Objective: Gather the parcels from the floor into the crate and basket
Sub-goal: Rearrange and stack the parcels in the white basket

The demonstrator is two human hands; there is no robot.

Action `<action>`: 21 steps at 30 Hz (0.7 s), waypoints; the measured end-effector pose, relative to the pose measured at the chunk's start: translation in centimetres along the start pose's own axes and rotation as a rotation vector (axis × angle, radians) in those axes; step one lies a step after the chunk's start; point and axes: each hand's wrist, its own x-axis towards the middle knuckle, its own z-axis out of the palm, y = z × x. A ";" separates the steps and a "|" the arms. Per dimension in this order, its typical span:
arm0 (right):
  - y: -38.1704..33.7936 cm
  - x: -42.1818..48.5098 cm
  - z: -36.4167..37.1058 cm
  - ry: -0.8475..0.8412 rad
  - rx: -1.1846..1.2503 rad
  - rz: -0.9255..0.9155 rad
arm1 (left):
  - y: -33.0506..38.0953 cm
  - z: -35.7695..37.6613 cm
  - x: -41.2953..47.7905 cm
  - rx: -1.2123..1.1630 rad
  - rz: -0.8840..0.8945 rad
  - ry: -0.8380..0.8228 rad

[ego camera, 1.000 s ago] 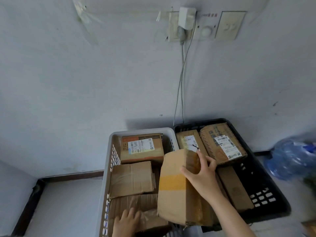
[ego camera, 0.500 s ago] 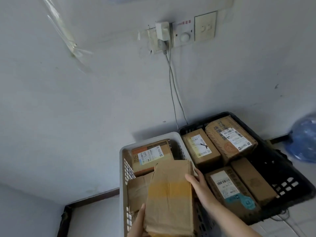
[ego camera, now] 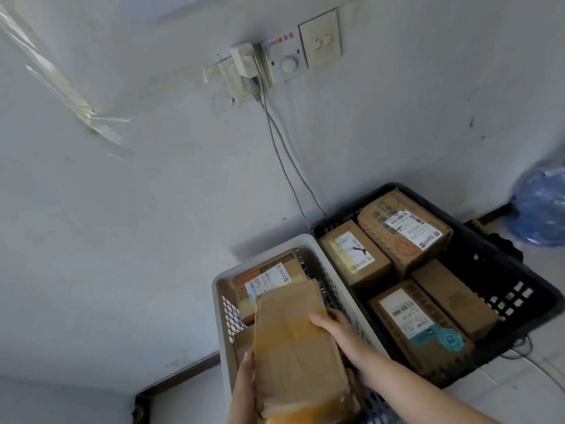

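A long brown cardboard parcel (ego camera: 296, 347) with yellowish tape lies flat on top of the other boxes in the white basket (ego camera: 272, 249). My left hand (ego camera: 244, 390) holds its left edge near the bottom. My right hand (ego camera: 339, 332) lies on its right side, fingers resting flat on the top face. Behind it in the basket sits a labelled parcel (ego camera: 269, 276). The black crate (ego camera: 504, 270) to the right holds several parcels, among them a labelled box (ego camera: 354, 255) and a large one (ego camera: 403, 228).
Both containers stand against a grey wall. A charger cable (ego camera: 284, 166) hangs from a wall socket (ego camera: 244, 71) down behind the crate. A blue plastic bag (ego camera: 541, 206) lies on the floor at the right. Floor shows at the lower left.
The long parcel has come down from standing on end between crate and basket to lying flat in the basket. My left hand moved up to its left edge. The view swung left.
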 end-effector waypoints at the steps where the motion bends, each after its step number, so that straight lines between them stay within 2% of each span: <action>1: -0.4 -0.4 -0.1 0.077 0.013 -0.045 | -0.2 0.6 0.2 -0.011 0.010 0.022; 3: -0.4 0.2 -0.2 0.209 0.112 -0.043 | 0.1 1.8 -0.5 0.027 0.039 0.090; 5: -1.2 1.1 0.1 0.270 0.292 0.000 | 0.3 1.9 0.2 0.052 0.046 0.265; 7: -2.8 1.9 1.3 0.330 0.362 -0.025 | 0.4 1.5 0.7 0.055 0.089 0.381; 10: -5.1 3.7 3.6 0.292 0.391 -0.078 | 0.5 1.2 0.2 0.022 0.103 0.359; 15: -5.3 5.6 4.4 -0.006 0.149 0.000 | -3.2 -1.0 0.4 0.353 -0.062 0.149; 18: -3.6 6.7 3.6 0.087 -0.001 0.010 | -5.1 -2.6 0.9 0.560 -0.145 0.158; 21: -0.8 7.1 2.1 0.158 -0.350 0.027 | -6.0 -4.4 2.3 0.787 -0.081 0.208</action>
